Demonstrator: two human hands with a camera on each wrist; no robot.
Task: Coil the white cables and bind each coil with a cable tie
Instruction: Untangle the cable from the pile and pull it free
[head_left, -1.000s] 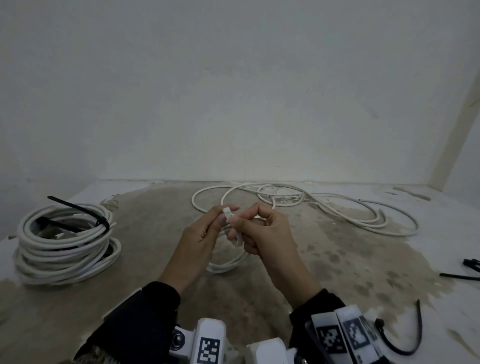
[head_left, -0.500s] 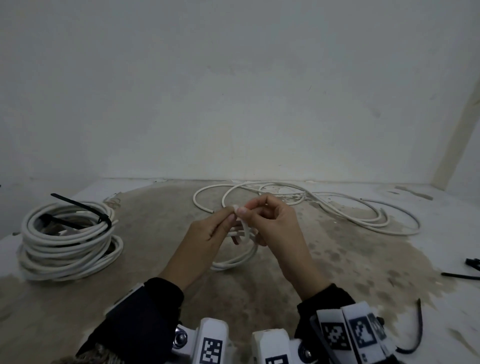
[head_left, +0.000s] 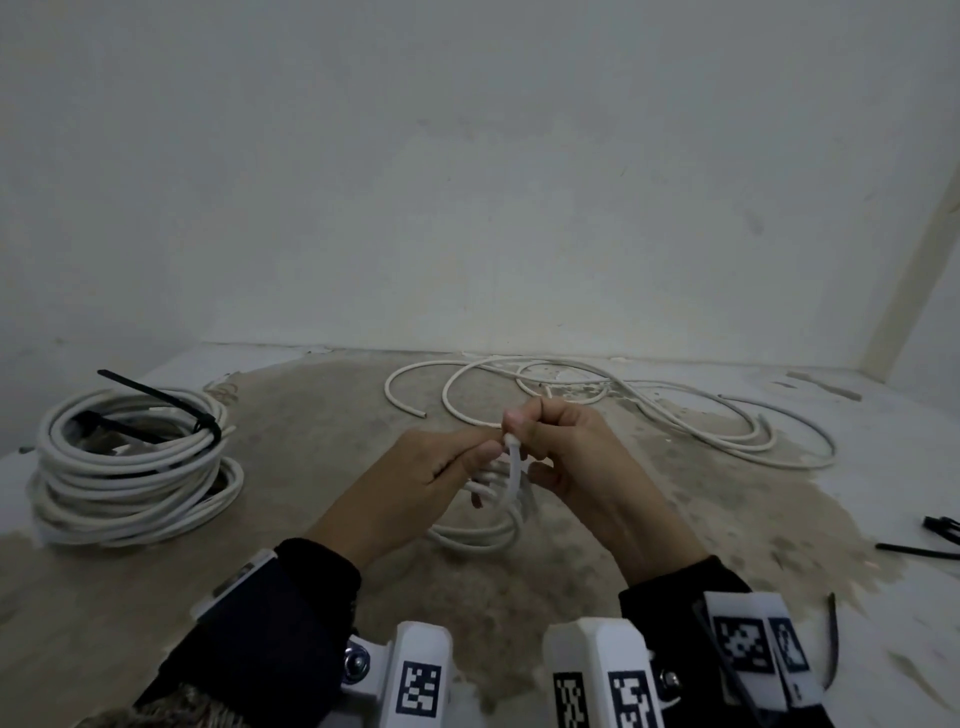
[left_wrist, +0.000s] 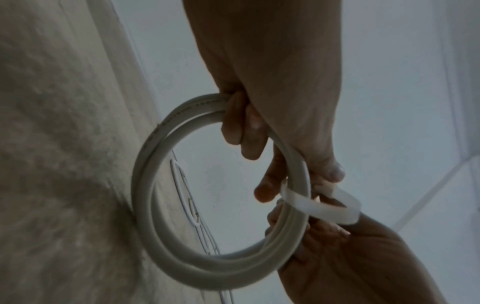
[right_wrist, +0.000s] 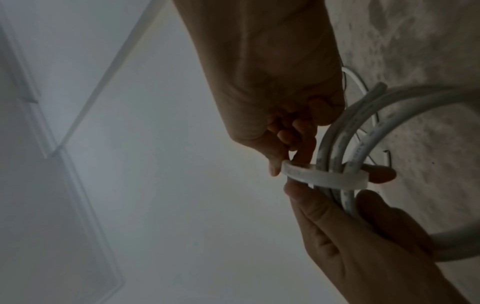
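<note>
I hold a small coil of white cable (head_left: 483, 538) off the floor between both hands. My left hand (head_left: 480, 460) grips the coil's strands (left_wrist: 161, 131) with curled fingers, and its thumb (left_wrist: 335, 170) presses by the tie. A white cable tie (head_left: 514, 467) is looped round the strands; its band (right_wrist: 363, 179) crosses them and the loop (left_wrist: 335, 207) is still slack. My right hand (head_left: 519, 423) pinches the tie's end (right_wrist: 283, 167) between thumb and fingertips.
A big white coil (head_left: 130, 467) bound with a black cable tie (head_left: 156, 405) lies at the left. Loose white cables (head_left: 649, 405) sprawl along the far wall. Black ties lie at the right (head_left: 924, 540) and near right (head_left: 832, 644) on the stained floor.
Both hands and the small coil have shifted a little to the right. The right fingers now pinch the tie's end just above the left thumb, with the tie running down over the strands.
</note>
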